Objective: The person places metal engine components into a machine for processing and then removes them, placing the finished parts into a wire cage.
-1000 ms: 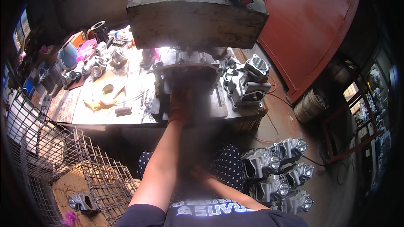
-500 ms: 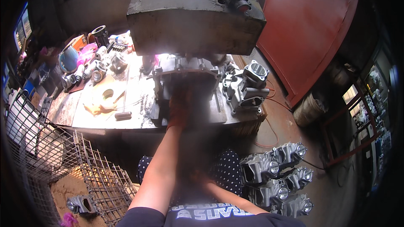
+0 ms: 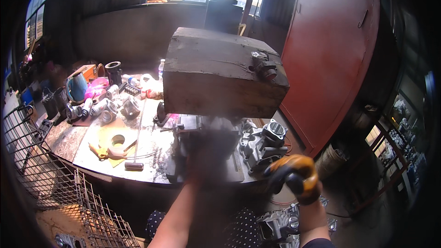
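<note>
Fingers on the right hand point(image 3: 297, 177) curl at near right, can't tell if empty. Left hand point(image 3: 196, 160) is a blur by the grey metal part point(image 3: 188, 122) below the far block point(image 3: 225, 89), grip unclear; I'd keep knuckles clear of it.

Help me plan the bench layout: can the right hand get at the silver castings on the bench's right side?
Probably yes: the gloved right hand hovers close beside the silver castings in this view, with nothing visible between them, though depth is hard to judge.
</note>
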